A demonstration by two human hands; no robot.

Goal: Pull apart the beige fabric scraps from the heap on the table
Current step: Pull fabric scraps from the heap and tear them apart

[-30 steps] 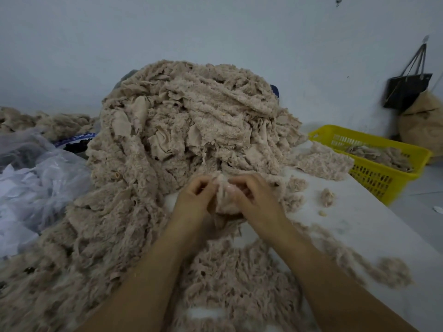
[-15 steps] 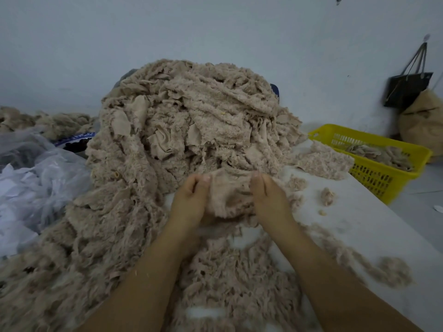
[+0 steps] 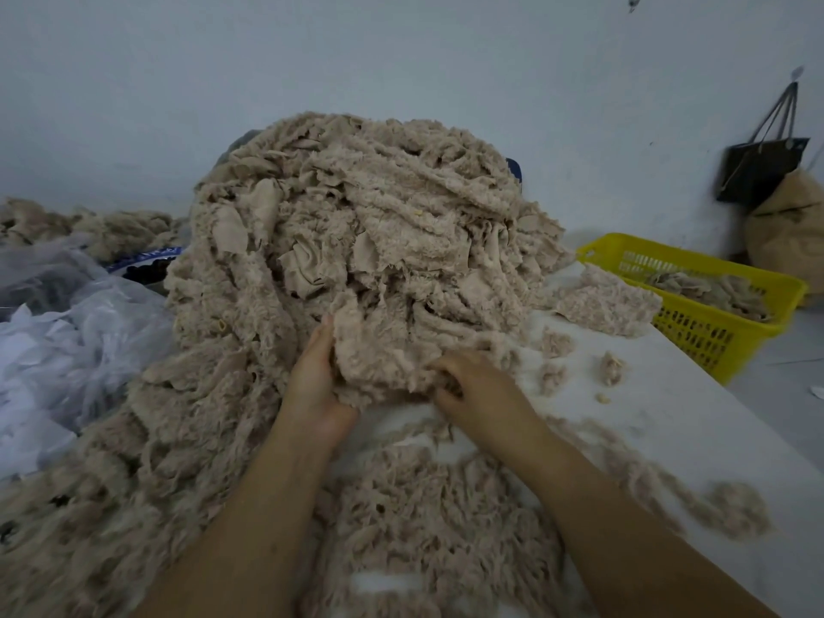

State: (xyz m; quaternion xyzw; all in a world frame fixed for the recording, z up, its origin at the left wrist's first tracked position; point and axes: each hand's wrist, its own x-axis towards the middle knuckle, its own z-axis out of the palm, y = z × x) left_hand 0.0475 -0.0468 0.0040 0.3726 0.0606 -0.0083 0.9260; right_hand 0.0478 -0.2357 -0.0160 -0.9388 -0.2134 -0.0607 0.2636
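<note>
1. Most of the frame's centre is filled by a tall heap of beige fabric scraps. It rises toward the pale wall and spills down into the lower left corner.
2. The white table shows bare surface only on the right half. Its right edge runs diagonally from mid right to the lower right corner, and this is the open room beside the hands.
3. Crumpled clear plastic crowds the left edge, touching the heap.
4. A yellow basket sits past the table's right edge at mid right, with scraps inside. A black bag hangs on the wall above it, over a brown sack.
5. A flat fleecy piece lies on the table between heap and basket.
6. The scrap being worked is at the heap's foot, just below centre. Its long axis runs across the frame, dipping to the right, and its top blends into the heap.
7. The left hand grasps the scrap's left edge, thumb along it and fingers hidden behind.
8. The right hand has its fingers curled into the scrap's lower right edge.
9. Small tufts lie loose on the bare table, right of the hands.
</note>
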